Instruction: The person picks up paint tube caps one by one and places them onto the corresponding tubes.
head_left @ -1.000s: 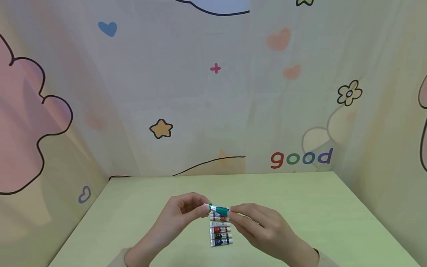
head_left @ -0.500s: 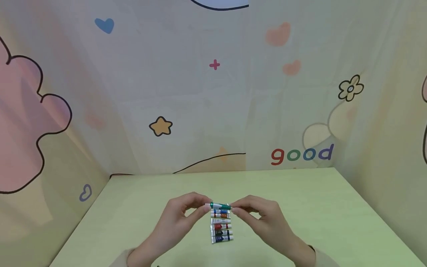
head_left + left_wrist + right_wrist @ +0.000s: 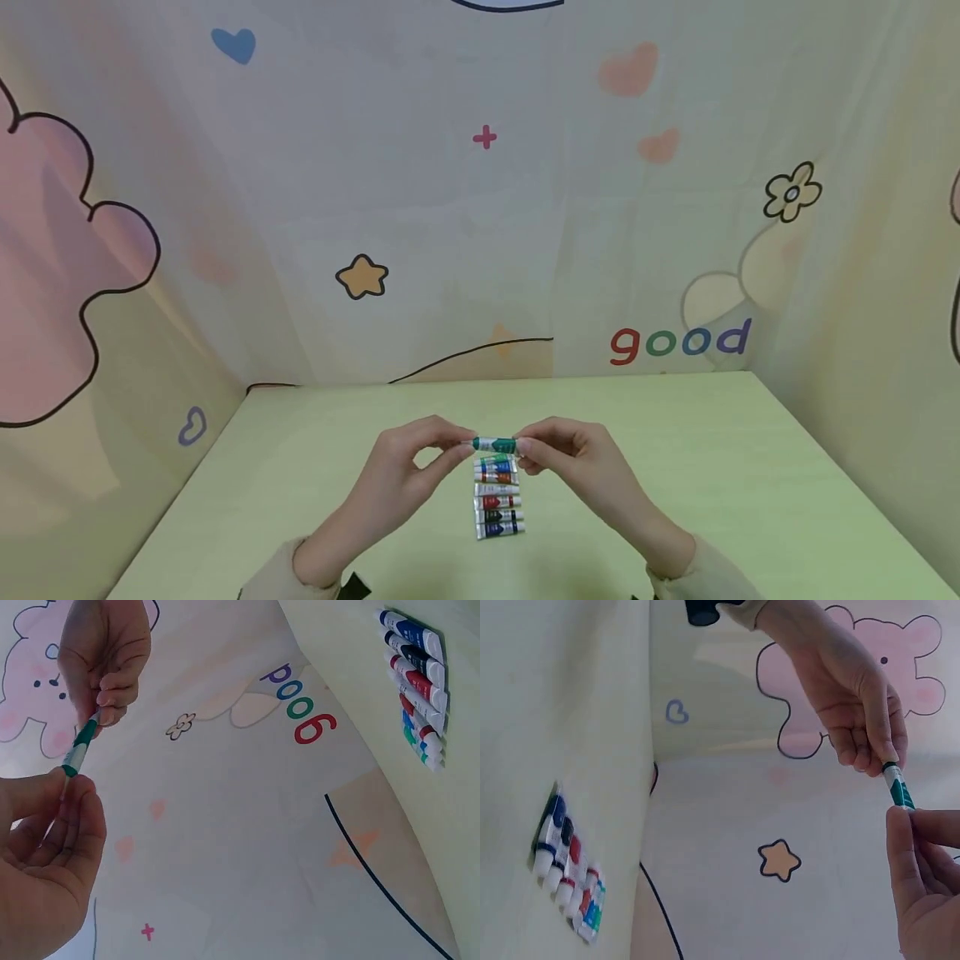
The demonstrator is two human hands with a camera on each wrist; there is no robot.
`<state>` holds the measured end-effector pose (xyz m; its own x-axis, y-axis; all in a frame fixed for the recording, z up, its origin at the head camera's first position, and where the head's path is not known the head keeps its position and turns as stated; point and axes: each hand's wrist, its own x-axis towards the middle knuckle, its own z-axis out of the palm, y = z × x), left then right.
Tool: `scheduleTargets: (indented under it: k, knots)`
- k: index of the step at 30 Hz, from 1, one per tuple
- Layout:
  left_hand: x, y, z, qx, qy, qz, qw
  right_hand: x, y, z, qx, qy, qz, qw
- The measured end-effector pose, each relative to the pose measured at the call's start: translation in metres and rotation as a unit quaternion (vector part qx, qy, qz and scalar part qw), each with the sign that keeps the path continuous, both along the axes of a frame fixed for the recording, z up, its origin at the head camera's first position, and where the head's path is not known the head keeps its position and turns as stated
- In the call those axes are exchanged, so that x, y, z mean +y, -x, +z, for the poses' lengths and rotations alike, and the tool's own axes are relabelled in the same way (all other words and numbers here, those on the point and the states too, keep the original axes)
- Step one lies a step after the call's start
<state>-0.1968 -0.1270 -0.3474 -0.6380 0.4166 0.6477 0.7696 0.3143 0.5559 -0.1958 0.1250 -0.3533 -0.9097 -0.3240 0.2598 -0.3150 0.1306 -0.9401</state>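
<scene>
A small green-labelled paint tube (image 3: 495,445) lies nearly level in the air between both hands. My left hand (image 3: 405,467) pinches its cap end, beside the green band, between thumb and fingertips. At the other end, the thumb and fingers of my right hand (image 3: 581,467) pinch the tube's tail, which they hide. In the right wrist view the green label (image 3: 901,793) shows between the two sets of fingertips. Below, on the table, several more paint tubes lie side by side, among them a red one (image 3: 498,502) and a dark blue one (image 3: 500,529).
The pale green table (image 3: 337,417) meets a printed cloth backdrop (image 3: 450,208) behind and at both sides. In the row, a green tube (image 3: 495,459) and a blue tube (image 3: 493,467) lie at the far end. Black straps (image 3: 354,587) show near the left sleeve.
The tube has turned from a rightward slant to nearly level, its label now facing up more. My right fingers have shifted back to its tail end. The head view has tipped slightly.
</scene>
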Motion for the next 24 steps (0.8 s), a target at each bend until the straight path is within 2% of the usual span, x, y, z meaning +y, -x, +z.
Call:
scheduleTargets:
  k: [2,5,9,14,19,24]
  knots:
    - [-0.002,0.005,-0.002,-0.049,0.007,0.014,0.9987,-0.002,0.011,-0.004,0.015,-0.024,-0.007,1.000]
    - [-0.003,0.016,-0.009,-0.096,0.022,0.028,0.9948,-0.004,0.031,-0.013,0.025,-0.059,-0.014,0.998]
    - [-0.004,0.037,-0.023,-0.137,0.037,0.051,0.9886,-0.009,0.055,-0.026,-0.004,-0.077,-0.023,0.997]
    - [-0.002,0.071,-0.034,-0.195,0.048,0.084,0.9761,-0.016,0.087,-0.041,-0.053,-0.065,-0.033,0.996]
    - [0.003,0.101,-0.051,-0.241,0.076,0.090,0.9632,-0.019,0.111,-0.059,-0.082,-0.076,-0.049,0.993]
    - [0.004,0.122,-0.063,-0.274,0.089,0.085,0.9538,-0.022,0.127,-0.071,-0.090,-0.113,-0.045,0.989]
